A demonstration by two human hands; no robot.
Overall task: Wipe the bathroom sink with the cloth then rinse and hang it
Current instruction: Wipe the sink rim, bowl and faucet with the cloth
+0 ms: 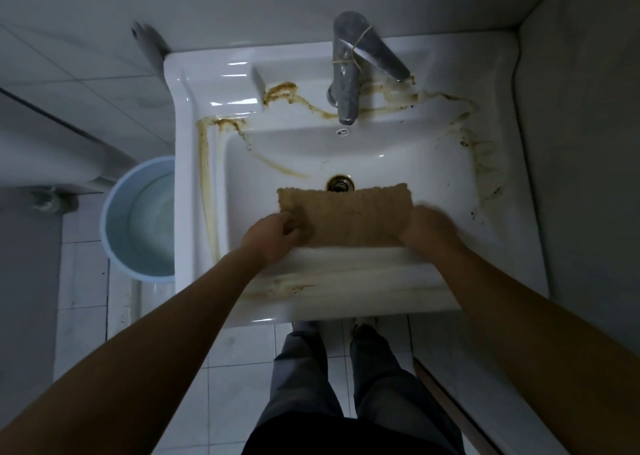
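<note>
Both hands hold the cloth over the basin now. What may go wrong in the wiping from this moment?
1. The cloth already looks brown, so it may smear the brown stains across the white sink rather than lift them.
2. Its far edge lies at the open drain; a corner might slip in.
3. The left hand and right hand grip only the ends, so the middle may press weakly.

Single head-worn wide-angle view, looking steeply down from above onto the sink [194,163], near enough that its basin fills mid-frame, faucet [349,73] toward the top, floor [235,378] along the bottom, edges bowed by the lens
</note>
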